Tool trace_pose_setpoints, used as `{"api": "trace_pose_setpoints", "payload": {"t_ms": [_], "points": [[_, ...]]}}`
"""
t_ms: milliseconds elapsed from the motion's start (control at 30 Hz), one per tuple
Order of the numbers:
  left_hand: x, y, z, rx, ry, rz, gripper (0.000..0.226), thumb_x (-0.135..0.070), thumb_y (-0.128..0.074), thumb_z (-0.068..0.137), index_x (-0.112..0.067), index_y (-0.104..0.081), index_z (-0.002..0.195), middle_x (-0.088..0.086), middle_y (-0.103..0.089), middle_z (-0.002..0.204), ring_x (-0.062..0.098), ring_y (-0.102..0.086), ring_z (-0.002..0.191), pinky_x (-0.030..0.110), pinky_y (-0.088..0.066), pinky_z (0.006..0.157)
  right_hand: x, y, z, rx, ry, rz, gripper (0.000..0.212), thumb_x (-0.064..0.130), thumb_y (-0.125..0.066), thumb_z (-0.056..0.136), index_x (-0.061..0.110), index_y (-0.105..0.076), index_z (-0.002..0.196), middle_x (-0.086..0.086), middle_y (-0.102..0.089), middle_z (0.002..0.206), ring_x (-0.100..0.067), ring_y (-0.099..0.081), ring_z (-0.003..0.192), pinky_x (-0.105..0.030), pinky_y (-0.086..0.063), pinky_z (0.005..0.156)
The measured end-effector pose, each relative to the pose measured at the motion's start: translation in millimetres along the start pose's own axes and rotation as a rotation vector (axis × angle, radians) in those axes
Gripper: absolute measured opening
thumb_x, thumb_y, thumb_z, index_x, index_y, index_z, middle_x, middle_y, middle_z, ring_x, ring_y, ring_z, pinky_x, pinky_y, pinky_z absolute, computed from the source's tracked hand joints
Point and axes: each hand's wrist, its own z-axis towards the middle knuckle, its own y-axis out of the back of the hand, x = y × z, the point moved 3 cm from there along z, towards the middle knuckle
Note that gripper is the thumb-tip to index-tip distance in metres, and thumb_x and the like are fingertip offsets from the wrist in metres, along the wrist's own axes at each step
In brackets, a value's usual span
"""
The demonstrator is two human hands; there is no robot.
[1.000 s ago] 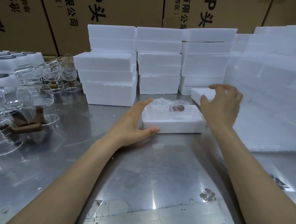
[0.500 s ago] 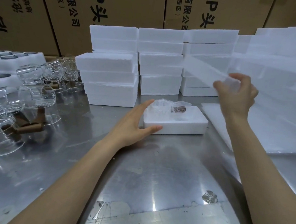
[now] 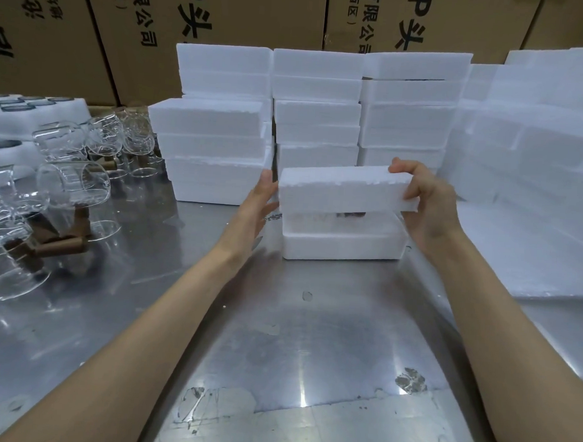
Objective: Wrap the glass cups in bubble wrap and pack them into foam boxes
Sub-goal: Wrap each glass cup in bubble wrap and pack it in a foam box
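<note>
Stainless-steel bench [image 3: 274, 363] surface fills the view, with printed cardboard cartons [image 3: 227, 18] standing behind its rear edge. At the left edge, clear glass cups [image 3: 70, 183] lie on their sides, several with brown handles, in front of white foam trays [image 3: 34, 112] with dark round openings. Along the rear edge, closed foam boxes [image 3: 216, 141] stand stacked in three columns. Near the bench centre, the open foam box base [image 3: 343, 248] rests on the steel; a bubble-wrapped cup [image 3: 338, 217] lies inside it, only partly visible through the gap. The foam lid [image 3: 343, 190] is held just above the base, roughly level and not seated. The left hand [image 3: 255, 205] has straight fingers laid against the left end of the lid. The right hand [image 3: 427, 208] grips the right end, thumb on the near face and fingers curled over the top. At the right edge, bubble wrap sheets [image 3: 538, 236] lie spread in front of further stacked foam [image 3: 546, 110].
</note>
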Motion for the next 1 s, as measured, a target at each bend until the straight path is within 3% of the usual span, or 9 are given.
{"api": "trace_pose_setpoints", "payload": {"t_ms": [100,233,300,400,567,633,733,900,1000], "points": [[2,-4,-1,0.015,-0.013,0.039,0.077,-0.082,-0.039,0.077,-0.042,-0.036,0.143,-0.024,-0.042,0.144,0.000,-0.039,0.133,0.032,-0.021,0.117,-1,-1,-2,0.039,-0.007,-0.014,0.035,0.010,-0.039,0.049,0.024,-0.068,0.065,0.016,-0.056,0.111,-0.006,-0.053,0.102,-0.019,-0.039,0.074],[0,-3,-2,-0.018,-0.041,0.065,0.060,-0.057,-0.049,0.090,-0.035,-0.035,0.145,-0.019,-0.039,0.145,-0.001,-0.039,0.130,0.033,-0.025,0.117,1,1,-6,0.088,-0.021,-0.056,0.041,0.011,-0.039,0.050,0.021,-0.072,0.072,0.009,-0.050,0.131,0.002,-0.048,0.110,-0.019,-0.042,0.078],[0,-3,-2,-0.012,-0.053,0.076,0.051,-0.038,-0.055,0.094,-0.040,-0.035,0.141,-0.024,-0.037,0.138,-0.008,-0.043,0.121,0.026,-0.031,0.107,2,2,-7,0.099,-0.042,-0.024,0.040,0.013,-0.040,0.052,0.015,-0.071,0.078,0.004,-0.049,0.135,-0.002,-0.048,0.117,-0.020,-0.043,0.079],[0,-5,-4,0.023,-0.053,0.093,0.066,-0.033,-0.061,0.090,-0.048,-0.026,0.144,-0.024,-0.028,0.124,-0.026,-0.037,0.093,0.021,-0.028,0.094,4,-2,-8,0.120,-0.089,-0.014,0.029,0.021,-0.048,0.059,0.016,-0.074,0.071,0.002,-0.051,0.135,0.001,-0.051,0.115,-0.021,-0.043,0.078],[-4,-6,-5,0.003,-0.070,0.091,0.060,-0.065,-0.051,0.078,-0.051,-0.036,0.134,-0.016,-0.028,0.134,-0.010,-0.036,0.116,0.028,-0.023,0.107,-2,0,-7,0.128,-0.120,-0.184,0.016,0.028,-0.056,0.060,0.025,-0.071,0.065,0.019,-0.055,0.130,-0.003,-0.050,0.118,-0.026,-0.043,0.087],[-5,-7,-5,-0.014,-0.056,0.063,0.050,-0.068,-0.044,0.075,-0.052,-0.041,0.123,-0.017,-0.033,0.137,-0.004,-0.035,0.127,0.032,-0.022,0.115,-3,0,-6,0.133,-0.135,-0.217,0.028,0.034,-0.060,0.051,0.019,-0.065,0.073,0.024,-0.058,0.124,-0.002,-0.048,0.119,-0.026,-0.040,0.084],[-5,-10,-5,-0.010,-0.042,-0.006,0.043,-0.067,-0.042,0.075,-0.045,-0.042,0.113,-0.002,-0.036,0.146,0.013,-0.033,0.138,0.043,-0.022,0.118,-3,-2,-7,0.114,-0.149,-0.258,0.053,0.041,-0.063,0.041,0.018,-0.060,0.089,0.027,-0.061,0.118,-0.003,-0.050,0.118,-0.031,-0.039,0.087],[-3,-13,-5,-0.001,-0.028,-0.119,0.034,-0.055,-0.046,0.077,-0.040,-0.042,0.107,0.007,-0.031,0.152,0.024,-0.030,0.141,0.050,-0.019,0.117,1,-4,-10,0.097,-0.132,-0.292,0.045,0.042,-0.062,0.046,0.020,-0.059,0.086,0.032,-0.061,0.115,-0.002,-0.051,0.115,-0.032,-0.035,0.077],[-2,-16,-4,-0.012,-0.021,-0.154,0.030,-0.046,-0.049,0.075,-0.040,-0.042,0.104,0.005,-0.037,0.145,0.021,-0.041,0.125,0.039,-0.028,0.104,2,-4,-12,0.089,-0.144,-0.294,0.039,0.038,-0.064,0.050,0.018,-0.054,0.082,0.036,-0.061,0.112,0.005,-0.050,0.108,-0.028,-0.037,0.071]]}}
